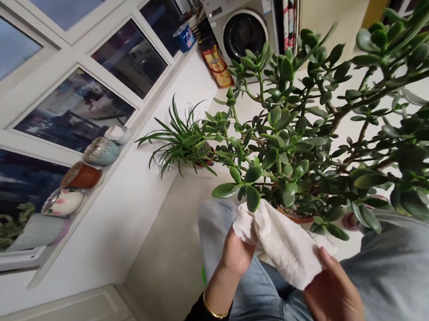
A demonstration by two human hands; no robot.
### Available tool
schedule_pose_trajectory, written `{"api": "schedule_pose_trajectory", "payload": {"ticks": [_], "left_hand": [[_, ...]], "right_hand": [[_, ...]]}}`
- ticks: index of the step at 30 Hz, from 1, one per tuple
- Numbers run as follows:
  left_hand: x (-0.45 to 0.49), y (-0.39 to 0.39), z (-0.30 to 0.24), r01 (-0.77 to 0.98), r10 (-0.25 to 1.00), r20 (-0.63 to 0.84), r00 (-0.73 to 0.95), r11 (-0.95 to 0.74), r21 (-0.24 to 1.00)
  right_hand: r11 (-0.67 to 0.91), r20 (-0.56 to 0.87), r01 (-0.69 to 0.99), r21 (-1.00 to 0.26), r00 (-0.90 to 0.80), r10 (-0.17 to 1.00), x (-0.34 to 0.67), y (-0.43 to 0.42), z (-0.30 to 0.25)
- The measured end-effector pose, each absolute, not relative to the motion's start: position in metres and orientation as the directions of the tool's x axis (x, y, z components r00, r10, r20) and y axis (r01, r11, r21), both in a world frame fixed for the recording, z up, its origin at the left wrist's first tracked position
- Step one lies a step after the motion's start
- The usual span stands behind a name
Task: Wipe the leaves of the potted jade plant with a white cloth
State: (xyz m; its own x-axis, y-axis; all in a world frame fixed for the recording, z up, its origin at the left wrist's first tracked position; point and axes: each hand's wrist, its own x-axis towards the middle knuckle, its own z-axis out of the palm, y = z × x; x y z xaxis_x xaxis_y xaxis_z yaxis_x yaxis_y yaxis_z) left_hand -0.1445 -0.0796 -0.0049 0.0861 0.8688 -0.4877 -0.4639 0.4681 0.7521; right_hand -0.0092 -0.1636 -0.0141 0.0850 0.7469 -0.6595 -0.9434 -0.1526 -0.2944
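A bright, tiled utility room runs away from the person, seen at a steep tilt. The big jade plant (299, 139) fills the middle of the view and serves as the landmark. Beyond it stands a silver front-loading washing machine (239, 23). On the far side of the plant, a white-framed window (76, 109) runs along the wall, and a row of small ceramic pots lines its sill, including a blue-grey glazed pot (102, 151), a terracotta-coloured pot (82, 175) and a white floral pot (63, 202). A spiky spider plant (178, 140) stands just beside the jade plant, toward the window.

The jade plant grows from a terracotta pot (293, 216), partly hidden by leaves and directly behind the hands. Below it are the person's blue jeans (260, 296), with grey fabric (400, 266) on the near right.

A white cloth (286, 245) stretches between the two hands, its upper end just under the lowest jade leaves. Whether it touches them cannot be told. The left hand (235, 254) is closed around a bunched corner, its fingers mostly hidden. The right hand (334, 300) is more open, with its fingers (324, 254) curved over the far edge. Keeping one end gathered and the other drawn out holds a broad, smooth face of cloth ready for controlled contact. A thin gold bangle (214, 306) circles the left wrist.
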Motion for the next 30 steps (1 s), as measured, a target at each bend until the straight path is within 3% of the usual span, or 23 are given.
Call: {"api": "schedule_pose_trajectory", "payload": {"ticks": [4,9,12,20,25,30], "left_hand": [[-0.131,-0.069,-0.014,-0.326,0.928,-0.368,-0.052,0.332,0.885],[-0.125,-0.048,-0.013,-0.042,0.982,-0.105,-0.155,0.099,0.994],[-0.118,-0.035,-0.015,0.105,0.981,0.026,-0.190,-0.006,0.994],[-0.102,-0.011,-0.031,0.228,0.931,0.222,-0.290,-0.158,0.961],[-0.099,-0.002,-0.035,0.340,0.913,0.280,-0.298,-0.173,0.924],[-0.092,-0.002,-0.034,0.310,0.917,0.271,-0.292,-0.178,0.934]], "right_hand": [[-0.132,-0.678,-0.922,-0.364,0.165,0.716,-0.024,-0.158,-0.010],[-0.117,-0.673,-0.931,-0.345,0.158,0.722,-0.050,-0.143,-0.007],[-0.083,-0.625,-0.931,-0.356,0.171,0.761,-0.057,-0.136,-0.005],[-0.064,-0.585,-0.946,-0.316,0.142,0.798,-0.060,-0.133,-0.012],[-0.055,-0.585,-0.941,-0.334,0.161,0.795,-0.061,-0.132,-0.014],[-0.076,-0.586,-0.933,-0.352,0.157,0.795,-0.062,-0.130,-0.017]]}}
